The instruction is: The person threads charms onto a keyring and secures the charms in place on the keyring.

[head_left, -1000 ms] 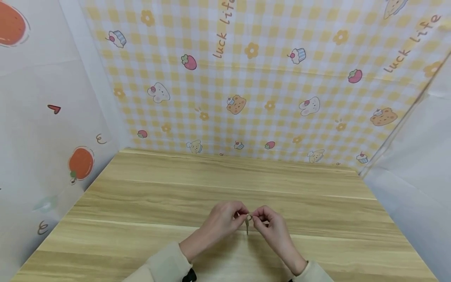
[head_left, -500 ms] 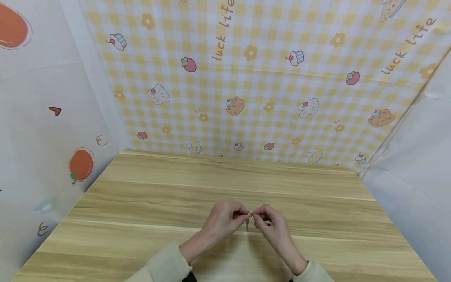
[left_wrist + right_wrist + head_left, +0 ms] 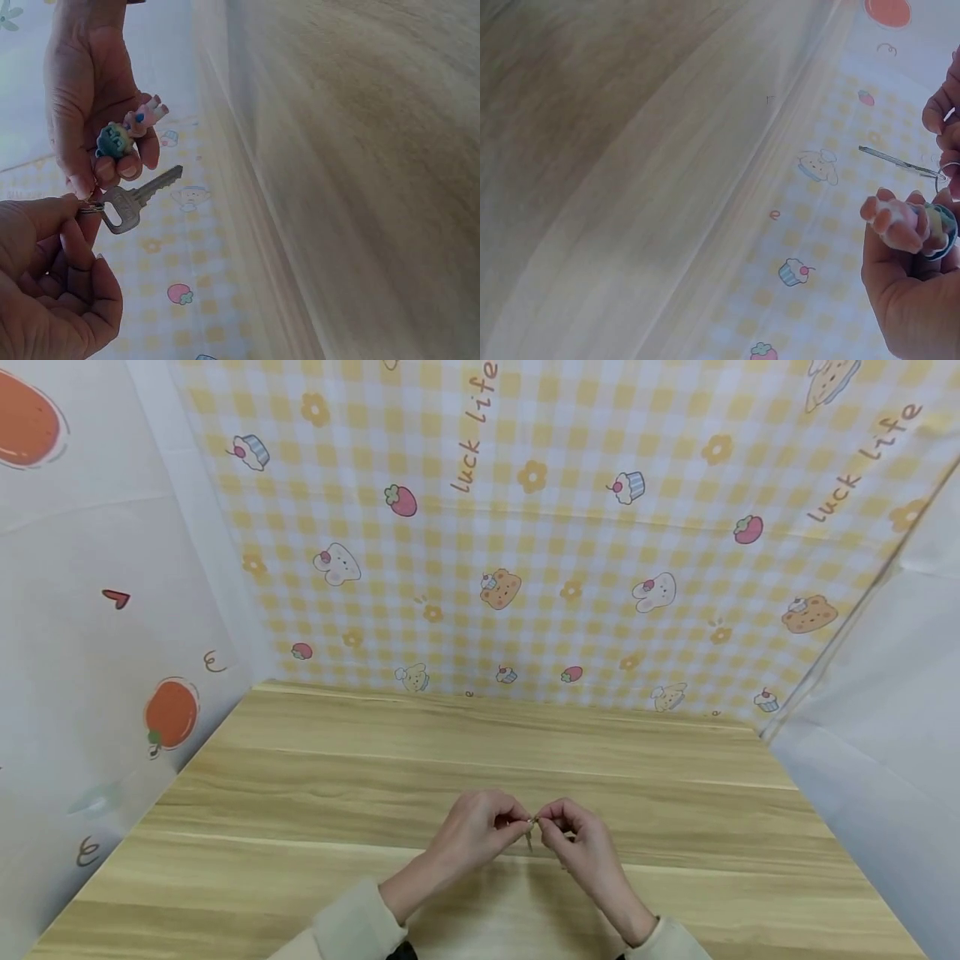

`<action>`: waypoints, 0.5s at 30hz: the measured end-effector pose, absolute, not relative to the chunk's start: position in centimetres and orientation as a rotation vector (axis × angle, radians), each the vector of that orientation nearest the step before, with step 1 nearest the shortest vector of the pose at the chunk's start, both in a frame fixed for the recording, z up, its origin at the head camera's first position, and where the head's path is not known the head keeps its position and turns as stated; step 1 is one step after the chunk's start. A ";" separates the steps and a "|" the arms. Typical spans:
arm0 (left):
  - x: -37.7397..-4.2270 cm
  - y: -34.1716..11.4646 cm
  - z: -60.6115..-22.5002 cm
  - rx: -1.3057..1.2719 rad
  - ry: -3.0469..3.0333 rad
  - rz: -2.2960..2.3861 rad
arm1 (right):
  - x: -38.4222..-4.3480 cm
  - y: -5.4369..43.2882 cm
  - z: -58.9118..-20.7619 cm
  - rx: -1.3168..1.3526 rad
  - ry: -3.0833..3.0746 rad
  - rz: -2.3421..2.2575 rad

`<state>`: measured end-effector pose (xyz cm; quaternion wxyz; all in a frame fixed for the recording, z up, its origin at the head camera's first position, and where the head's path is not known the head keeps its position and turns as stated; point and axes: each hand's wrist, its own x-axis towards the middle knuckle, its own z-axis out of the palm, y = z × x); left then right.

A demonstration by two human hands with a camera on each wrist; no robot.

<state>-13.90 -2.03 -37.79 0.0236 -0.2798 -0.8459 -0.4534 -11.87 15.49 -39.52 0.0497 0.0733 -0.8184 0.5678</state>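
Note:
Both hands meet over the table. My left hand (image 3: pixel 472 831) pinches a metal split ring (image 3: pixel 90 209) between thumb and forefinger. A silver key (image 3: pixel 131 202) hangs from that ring, toothed blade pointing away from the fingers. Right beside it, my right hand (image 3: pixel 588 847) pinches a small gold-coloured fitting between thumb and forefinger, at the ring's edge. A small pink, white and teal figurine keychain (image 3: pixel 129 133) lies against the curled fingers of the right hand. Fingertips hide most of the fitting, so I cannot tell whether it is linked to the ring.
Beneath the hands is a wood-grain table (image 3: pixel 337 785). A yellow checked cloth (image 3: pixel 450 543) with cartoon prints rises at its far edge. White sheets stand at the left (image 3: pixel 90 635) and right (image 3: pixel 885 693).
Fingertips have drawn slightly closer at the ring, and the key between them has swung a little. Both hands otherwise stay almost in place; the head view has tilted up slightly.

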 end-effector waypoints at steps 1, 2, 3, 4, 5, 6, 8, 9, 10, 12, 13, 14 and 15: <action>-13.9 -2.0 -37.9 -0.872 -2.601 -1.412 | -11.9 15.6 -39.5 0.224 -2.498 1.743; -13.9 -2.0 -37.9 -0.879 -2.587 -1.423 | -11.9 15.6 -39.5 0.221 -2.509 1.752; -13.9 -2.0 -38.0 -0.884 -2.576 -1.434 | -11.9 15.7 -39.5 0.219 -2.516 1.763; -13.9 -2.0 -38.0 -0.891 -2.567 -1.442 | -11.9 15.7 -39.4 0.213 -2.523 1.778; -13.9 -2.0 -38.0 -0.901 -2.563 -1.452 | -11.8 15.8 -39.4 0.205 -2.530 1.789; -13.9 -2.0 -38.0 -0.912 -2.566 -1.463 | -11.8 15.8 -39.3 0.199 -2.533 1.799; -13.9 -1.9 -38.0 -0.937 -2.581 -1.476 | -11.8 15.8 -39.3 0.196 -2.535 1.795; -13.9 -1.9 -38.0 -0.946 -2.592 -1.486 | -11.8 15.8 -39.3 0.204 -2.529 1.785; -13.9 -1.9 -37.9 -0.954 -2.605 -1.497 | -11.8 15.8 -39.3 0.215 -2.522 1.766; -13.9 -1.9 -37.8 -0.956 -2.632 -1.513 | -11.8 15.7 -39.3 0.252 -2.503 1.710; -14.0 -1.9 -37.8 -0.951 -2.641 -1.515 | -11.8 15.7 -39.4 0.269 -2.492 1.682; -13.9 -1.9 -37.7 -0.938 -2.652 -1.524 | -11.8 15.6 -39.4 0.284 -2.480 1.660; -13.9 -1.8 -37.7 -0.928 -2.659 -1.535 | -11.8 15.6 -39.4 0.290 -2.469 1.648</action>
